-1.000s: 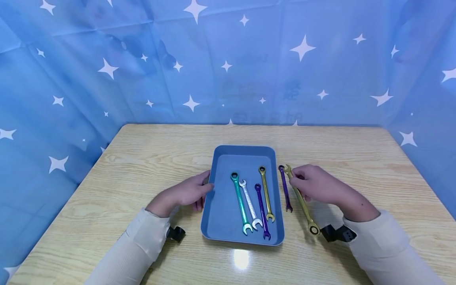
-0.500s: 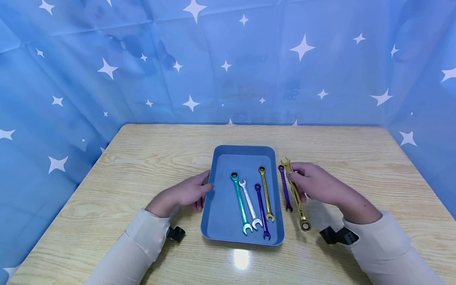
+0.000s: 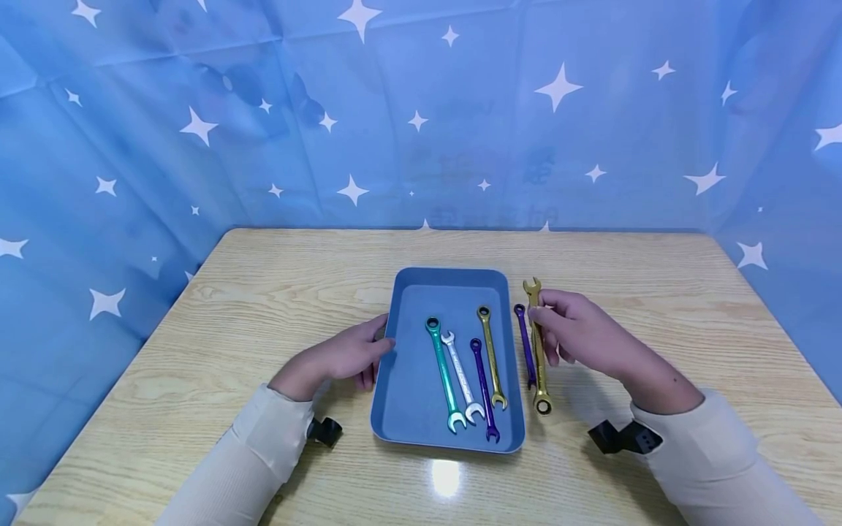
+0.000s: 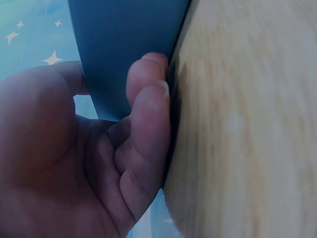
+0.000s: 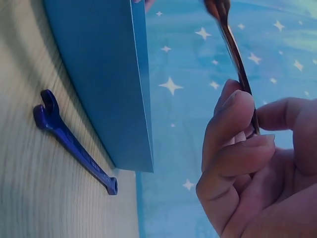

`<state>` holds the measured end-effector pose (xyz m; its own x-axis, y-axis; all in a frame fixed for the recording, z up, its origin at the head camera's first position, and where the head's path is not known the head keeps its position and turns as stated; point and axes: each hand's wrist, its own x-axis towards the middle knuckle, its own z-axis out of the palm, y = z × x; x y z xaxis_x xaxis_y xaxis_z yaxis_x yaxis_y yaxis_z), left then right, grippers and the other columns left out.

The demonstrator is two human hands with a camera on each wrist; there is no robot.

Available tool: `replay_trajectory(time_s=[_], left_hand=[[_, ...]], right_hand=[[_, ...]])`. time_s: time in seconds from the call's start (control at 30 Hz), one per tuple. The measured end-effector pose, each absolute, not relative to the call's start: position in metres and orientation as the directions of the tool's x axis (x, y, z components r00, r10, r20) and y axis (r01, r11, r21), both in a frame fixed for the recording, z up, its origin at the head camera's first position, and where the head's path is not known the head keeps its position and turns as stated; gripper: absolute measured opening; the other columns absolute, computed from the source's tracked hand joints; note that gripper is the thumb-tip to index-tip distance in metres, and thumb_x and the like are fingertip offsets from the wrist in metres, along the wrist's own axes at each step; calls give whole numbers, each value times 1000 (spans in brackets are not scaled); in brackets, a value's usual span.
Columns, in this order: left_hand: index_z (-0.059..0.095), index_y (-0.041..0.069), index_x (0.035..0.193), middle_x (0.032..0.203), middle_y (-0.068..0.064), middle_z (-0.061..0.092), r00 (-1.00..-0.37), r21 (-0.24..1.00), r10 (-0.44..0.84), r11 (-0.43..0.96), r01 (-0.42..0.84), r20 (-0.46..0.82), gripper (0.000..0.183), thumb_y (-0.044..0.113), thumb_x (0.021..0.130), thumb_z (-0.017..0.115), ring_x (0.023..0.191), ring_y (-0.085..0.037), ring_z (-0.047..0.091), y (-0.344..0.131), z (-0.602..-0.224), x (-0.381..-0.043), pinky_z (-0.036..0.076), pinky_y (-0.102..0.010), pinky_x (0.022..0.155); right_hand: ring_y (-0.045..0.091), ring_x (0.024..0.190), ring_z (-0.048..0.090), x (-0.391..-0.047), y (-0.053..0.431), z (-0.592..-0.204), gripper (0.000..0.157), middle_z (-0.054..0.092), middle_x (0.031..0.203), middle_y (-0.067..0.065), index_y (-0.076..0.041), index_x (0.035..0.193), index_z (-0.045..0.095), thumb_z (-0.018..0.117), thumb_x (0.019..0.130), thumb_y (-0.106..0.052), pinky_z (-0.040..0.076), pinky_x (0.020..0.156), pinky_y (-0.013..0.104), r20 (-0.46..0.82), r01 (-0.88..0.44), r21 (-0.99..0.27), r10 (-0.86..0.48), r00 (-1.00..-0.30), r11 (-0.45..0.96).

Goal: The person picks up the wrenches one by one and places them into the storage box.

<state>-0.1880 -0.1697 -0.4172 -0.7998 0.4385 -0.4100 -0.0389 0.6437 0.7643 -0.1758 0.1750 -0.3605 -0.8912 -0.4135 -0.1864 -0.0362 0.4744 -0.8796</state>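
My right hand (image 3: 575, 329) pinches a gold combination wrench (image 3: 541, 365) between thumb and fingers, held above the table just right of the tray. Its open end points away from me and its ring end towards me. Beneath it, a purple wrench (image 3: 524, 340) lies on the table; the right wrist view shows this purple wrench (image 5: 74, 144) beside the tray wall. My left hand (image 3: 349, 354) holds the left side of the blue tray (image 3: 408, 409), thumb over the rim and fingers against the outer wall (image 4: 124, 44).
Inside the tray lie a green wrench (image 3: 443, 372), a silver wrench (image 3: 463, 378), another purple wrench (image 3: 484, 387) and another gold wrench (image 3: 490, 354), roughly side by side. A wooden table (image 3: 296, 277) carries everything. Behind it hangs a blue star-patterned cloth (image 3: 421, 146).
The gold wrench in my right hand has risen from the table, moved away from me, and its ring end has swung left. My left hand and the tray have stayed put.
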Motion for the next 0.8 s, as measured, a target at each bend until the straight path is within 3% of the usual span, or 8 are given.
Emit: replay_trajectory(time_s=[0.2, 0.43, 0.8], left_hand=[[10, 26, 149, 58, -15, 60, -800, 763, 436, 645, -42, -413, 58, 31, 98, 38, 46, -28, 60, -170, -418, -189, 53, -39, 48], [10, 27, 148, 57, -16, 60, -800, 762, 431, 645, -49, -416, 59, 31, 98, 39, 47, -28, 60, -169, -417, -188, 53, -39, 48], [10, 26, 149, 58, -16, 60, -803, 759, 422, 648, -57, -420, 59, 32, 98, 40, 47, -28, 60, -170, -418, -189, 53, -39, 48]], right_hand=[[31, 50, 55, -175, 172, -360, 38, 51, 55, 12, 0, 81, 39, 42, 98, -34, 38, 40, 31, -188, -12, -889, -390, -902, 457], [38, 51, 53, -174, 170, -361, 39, 51, 54, 12, 1, 83, 41, 44, 97, -35, 38, 40, 33, -184, -13, -894, -396, -900, 447], [38, 50, 53, -174, 168, -365, 42, 51, 54, 13, -1, 79, 36, 44, 96, -38, 38, 40, 33, -190, -11, -897, -408, -893, 441]])
